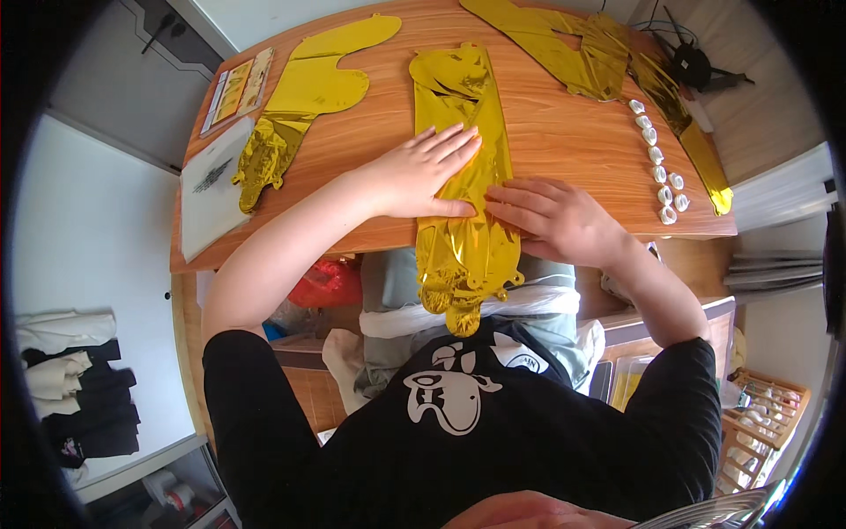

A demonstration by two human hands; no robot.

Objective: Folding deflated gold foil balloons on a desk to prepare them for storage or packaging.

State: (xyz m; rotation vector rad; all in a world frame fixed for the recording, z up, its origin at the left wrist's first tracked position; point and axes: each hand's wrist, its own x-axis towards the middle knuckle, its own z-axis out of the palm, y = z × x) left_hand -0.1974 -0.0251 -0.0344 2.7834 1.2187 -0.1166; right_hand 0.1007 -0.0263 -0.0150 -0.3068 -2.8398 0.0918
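Pressing flat on a gold foil balloon [460,176], both hands lie palm-down with the fingers spread and straight, gripping nothing. The left hand [421,174] covers the foil's left half near the middle of the wooden table [564,145]; the right hand [555,218] rests just beside it at about 4 o'clock, its fingertips touching the foil's right edge. To smooth it well, I would judge that even pressure works best, sliding outward from the centre so the creases are not pinched into sharp folds.

The balloon is a long, deflated strip of shiny gold film, crinkled and mirror-bright, running from 12 o'clock down across the table's near edge, where its lower end hangs crumpled over the person's lap. At 10 o'clock lies another flat gold balloon [304,97], with a white sheet [211,185] and a packet of strips [236,90] beside it. More gold foil [582,48] sits at 1 o'clock, and a row of small white rolls [659,163] at 3 o'clock.
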